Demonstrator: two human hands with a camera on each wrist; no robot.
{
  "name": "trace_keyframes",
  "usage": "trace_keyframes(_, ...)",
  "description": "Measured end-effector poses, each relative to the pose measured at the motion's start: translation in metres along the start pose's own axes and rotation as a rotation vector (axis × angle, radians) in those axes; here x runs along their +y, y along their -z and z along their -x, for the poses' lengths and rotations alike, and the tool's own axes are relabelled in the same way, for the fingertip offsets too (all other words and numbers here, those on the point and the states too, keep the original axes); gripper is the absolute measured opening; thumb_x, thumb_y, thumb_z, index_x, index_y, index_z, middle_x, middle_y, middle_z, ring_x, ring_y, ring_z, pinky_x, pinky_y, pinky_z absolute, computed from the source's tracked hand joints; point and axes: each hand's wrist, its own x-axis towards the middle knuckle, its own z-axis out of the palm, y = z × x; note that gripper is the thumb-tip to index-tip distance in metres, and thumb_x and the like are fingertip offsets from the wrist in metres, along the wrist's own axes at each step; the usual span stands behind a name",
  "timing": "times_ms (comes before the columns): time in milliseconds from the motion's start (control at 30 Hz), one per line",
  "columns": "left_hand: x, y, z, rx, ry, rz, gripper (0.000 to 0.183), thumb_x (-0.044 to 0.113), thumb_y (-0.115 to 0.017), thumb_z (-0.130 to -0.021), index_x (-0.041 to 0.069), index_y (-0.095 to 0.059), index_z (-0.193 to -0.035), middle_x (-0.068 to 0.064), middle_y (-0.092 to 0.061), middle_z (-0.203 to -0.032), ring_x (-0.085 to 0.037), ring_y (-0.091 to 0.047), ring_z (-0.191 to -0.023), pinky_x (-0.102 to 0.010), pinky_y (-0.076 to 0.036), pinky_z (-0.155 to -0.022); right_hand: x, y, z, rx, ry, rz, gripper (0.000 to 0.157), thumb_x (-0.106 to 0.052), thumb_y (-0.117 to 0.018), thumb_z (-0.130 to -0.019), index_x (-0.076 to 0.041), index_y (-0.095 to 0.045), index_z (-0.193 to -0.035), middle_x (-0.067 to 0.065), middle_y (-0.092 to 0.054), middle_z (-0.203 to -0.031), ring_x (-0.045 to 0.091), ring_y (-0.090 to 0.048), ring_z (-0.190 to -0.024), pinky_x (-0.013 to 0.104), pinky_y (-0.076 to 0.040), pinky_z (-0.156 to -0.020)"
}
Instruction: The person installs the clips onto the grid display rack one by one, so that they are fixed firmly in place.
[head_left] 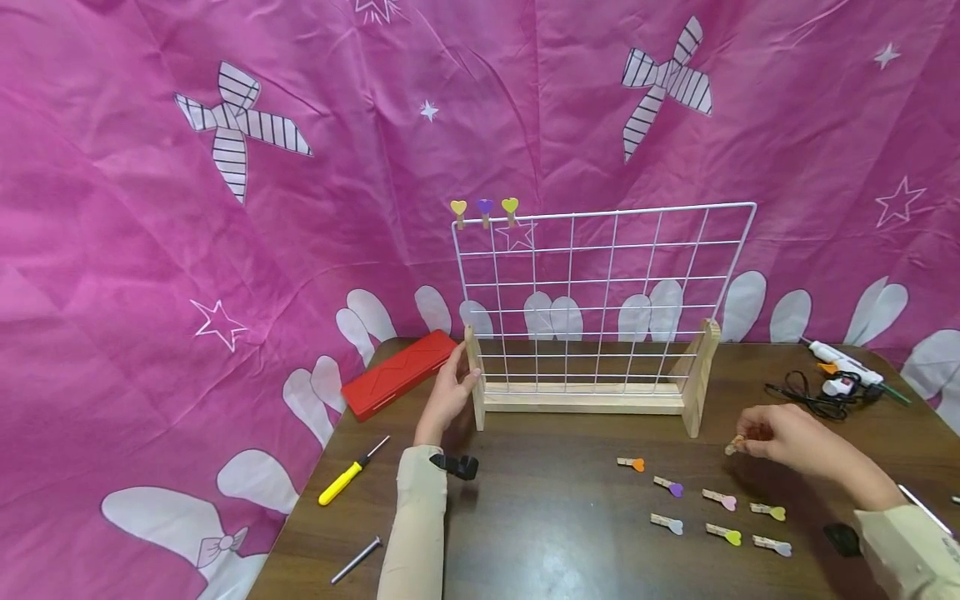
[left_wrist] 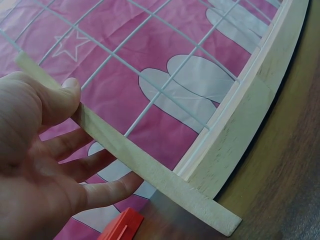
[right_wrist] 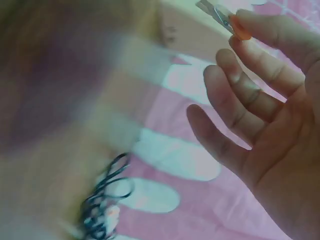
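Pink cloth (head_left: 337, 208) with stars and striped bows hangs behind a brown worktop (head_left: 540, 508). Over the right side, the right hand (head_left: 791, 437) pinches a small wood clip (right_wrist: 226, 20) by its orange heart (right_wrist: 242, 31), with the wood tip sticking out past the fingers. The left hand (head_left: 446, 396) is clamped on the left post (left_wrist: 155, 170) of the rack (head_left: 585, 403), thumb in front and fingers behind.

Holding the heart end looks like a good choice. The three clips (head_left: 486, 208) on the top wire (head_left: 617, 212) sit with their hearts up, so that end seems to be the one to squeeze. An even squeeze should work best; a crooked one could make the clip twist or pop away. The left hand would do well to hold firm without pushing, as the rack might slide or tip.

Near the right hand, seven clips (head_left: 720, 499) lie spread out on the worktop. Farther back is a white glue gun (head_left: 847, 364) with a black cord. Just beside the left hand is a red box (head_left: 401, 375). Nearer the front lie a yellow screwdriver (head_left: 341, 483) and a bolt (head_left: 356, 560). No brand, label or word can be read on any of them.
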Motion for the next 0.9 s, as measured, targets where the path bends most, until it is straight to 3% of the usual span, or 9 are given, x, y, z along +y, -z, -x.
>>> trace_keyframes(100, -0.013, -0.001, -0.004, 0.012, 0.005, -0.001, 0.061, -0.003, -0.053, -0.090, 0.006, -0.027, -0.144, -0.019, -0.037, -0.142, -0.031, -0.038, -0.128, -0.045, -0.031, -0.104, -0.014, 0.007, -0.011, 0.091, 0.099, 0.013, 0.026, -0.005, -0.075, -0.072, -0.025, -0.059, -0.075, -0.020, -0.051, -0.065, -0.005, -0.043, -0.057, 0.019, -0.036, -0.047)
trace_keyframes(200, -0.015, -0.001, -0.005, 0.017, -0.005, -0.005, 0.060, -0.001, -0.053, -0.090, 0.007, -0.028, -0.144, -0.017, -0.037, -0.142, -0.029, -0.038, -0.128, -0.044, -0.031, -0.104, -0.028, 0.017, -0.026, 0.135, 0.193, 0.066, 0.030, -0.001, -0.075, -0.069, -0.025, -0.059, -0.076, -0.020, -0.050, -0.070, -0.006, -0.042, -0.059, 0.018, -0.036, -0.049)
trace_keyframes(433, 0.003, 0.001, -0.001, -0.025, -0.025, 0.024, 0.060, -0.006, -0.051, -0.090, -0.001, -0.024, -0.143, -0.026, -0.032, -0.142, -0.038, -0.033, -0.129, -0.051, -0.028, -0.103, -0.067, 0.055, -0.070, 0.072, 0.309, 0.225, 0.041, 0.009, -0.065, -0.064, -0.030, -0.057, -0.073, -0.016, -0.045, -0.082, -0.004, -0.042, -0.062, 0.018, -0.036, -0.049)
trace_keyframes(600, -0.011, 0.002, -0.005, 0.002, -0.059, -0.002, 0.060, -0.001, -0.053, -0.090, 0.005, -0.027, -0.144, -0.021, -0.036, -0.142, -0.033, -0.038, -0.127, -0.046, -0.032, -0.103, -0.094, 0.085, -0.107, 0.081, 0.420, 0.249, 0.042, 0.009, -0.070, -0.064, -0.031, -0.061, -0.071, -0.011, -0.044, -0.091, -0.003, -0.048, -0.065, 0.022, -0.042, -0.054)
trace_keyframes(667, -0.009, 0.003, -0.004, 0.002, -0.057, -0.010, 0.060, 0.000, -0.054, -0.090, 0.005, -0.027, -0.144, -0.021, -0.037, -0.141, -0.031, -0.040, -0.126, -0.044, -0.034, -0.102, -0.106, 0.096, -0.120, 0.081, 0.453, 0.250, 0.041, 0.009, -0.071, -0.064, -0.031, -0.062, -0.070, -0.010, -0.043, -0.091, -0.002, -0.048, -0.064, 0.022, -0.042, -0.054)
trace_keyframes(833, 0.016, 0.003, 0.003, -0.030, -0.006, 0.004, 0.059, -0.005, -0.051, -0.090, -0.002, -0.025, -0.143, -0.025, -0.034, -0.142, -0.035, -0.036, -0.128, -0.046, -0.030, -0.104, -0.138, 0.124, -0.148, 0.076, 0.486, 0.281, 0.033, 0.006, -0.073, -0.068, -0.026, -0.065, -0.069, -0.007, -0.041, -0.091, 0.000, -0.047, -0.062, 0.022, -0.042, -0.053)
trace_keyframes(900, 0.017, 0.002, 0.005, -0.030, 0.006, 0.006, 0.059, -0.005, -0.051, -0.090, -0.001, -0.025, -0.143, -0.024, -0.033, -0.142, -0.035, -0.035, -0.129, -0.046, -0.029, -0.105, -0.151, 0.134, -0.159, 0.080, 0.494, 0.297, 0.031, 0.006, -0.072, -0.070, -0.024, -0.065, -0.069, -0.006, -0.040, -0.090, 0.001, -0.047, -0.061, 0.022, -0.041, -0.052)
